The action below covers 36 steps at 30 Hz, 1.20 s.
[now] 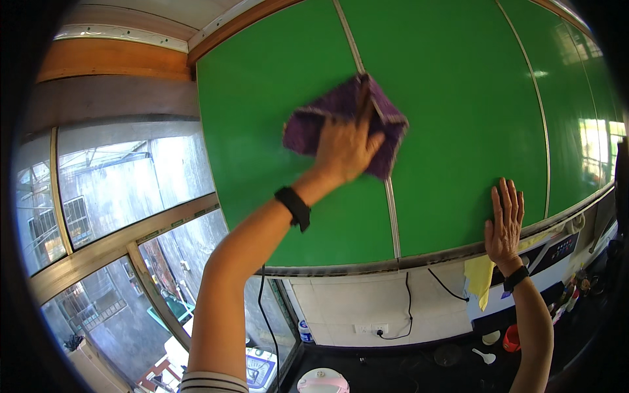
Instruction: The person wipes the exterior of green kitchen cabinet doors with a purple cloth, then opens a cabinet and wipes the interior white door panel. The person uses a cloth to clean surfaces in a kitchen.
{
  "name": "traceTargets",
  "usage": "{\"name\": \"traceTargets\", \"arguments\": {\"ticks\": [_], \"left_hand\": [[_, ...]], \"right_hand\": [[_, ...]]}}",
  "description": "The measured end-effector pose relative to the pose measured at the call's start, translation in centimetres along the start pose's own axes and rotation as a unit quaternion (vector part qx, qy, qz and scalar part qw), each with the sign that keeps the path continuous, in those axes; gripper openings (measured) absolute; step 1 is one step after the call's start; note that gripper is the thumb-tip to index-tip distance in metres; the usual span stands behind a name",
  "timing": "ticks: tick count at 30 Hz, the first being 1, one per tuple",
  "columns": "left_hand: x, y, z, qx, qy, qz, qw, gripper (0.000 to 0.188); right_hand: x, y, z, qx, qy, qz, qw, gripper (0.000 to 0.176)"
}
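Observation:
My left hand (348,147) presses a purple cloth (307,130) flat against a green cabinet door (255,216). The cloth lies across the metal-coloured strip (391,216) between two door panels, and part of it is folded over. A black band circles my left wrist. Lower on the right, my right hand (504,221) rests on another green panel (457,123), fingers pointing up and palm to the surface, with nothing in it. Its heel is at the cabinet's bottom edge.
Below the cabinet are a tiled wall with a socket (372,329), hanging black cables and a yellow cloth (479,282). The dark counter (413,366) bears a pink-and-white appliance (323,381), a white spoon (485,356) and a red container (512,339). A framed window (132,186) stands at left.

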<state>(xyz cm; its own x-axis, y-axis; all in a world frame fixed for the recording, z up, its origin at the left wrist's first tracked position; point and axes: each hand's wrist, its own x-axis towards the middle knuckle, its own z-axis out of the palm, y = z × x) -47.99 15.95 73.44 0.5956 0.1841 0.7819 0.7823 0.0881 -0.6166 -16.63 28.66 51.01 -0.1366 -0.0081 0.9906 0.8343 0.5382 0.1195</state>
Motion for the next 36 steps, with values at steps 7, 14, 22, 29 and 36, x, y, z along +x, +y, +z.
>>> {"name": "traceTargets", "arguments": {"ticks": [7, 14, 22, 29, 36], "left_hand": [[-10.9, 7.3, -2.2, -0.169, -0.290, -0.006, 0.942, 0.087], [-12.1, 5.8, -1.8, -0.181, -0.197, 0.140, 0.953, 0.091], [-1.9, -1.6, -1.3, -0.110, -0.166, 0.079, 0.977, 0.094], [8.9, -9.6, -0.7, 0.031, -0.062, -0.029, 0.997, 0.085], [11.8, -17.9, -1.3, 0.077, 0.016, -0.117, 0.990, 0.081]], "right_hand": [[0.0, -0.3, -0.2, -0.005, -0.002, 0.002, 1.000, 0.055], [-0.2, -0.4, 0.0, -0.010, -0.002, 0.006, 1.000, 0.054], [-0.3, -0.2, 0.5, -0.012, 0.008, 0.004, 1.000, 0.054], [-0.4, -0.1, 0.5, -0.020, 0.005, -0.001, 1.000, 0.055], [-0.5, 0.1, 0.6, -0.022, -0.002, -0.004, 1.000, 0.058]]}}
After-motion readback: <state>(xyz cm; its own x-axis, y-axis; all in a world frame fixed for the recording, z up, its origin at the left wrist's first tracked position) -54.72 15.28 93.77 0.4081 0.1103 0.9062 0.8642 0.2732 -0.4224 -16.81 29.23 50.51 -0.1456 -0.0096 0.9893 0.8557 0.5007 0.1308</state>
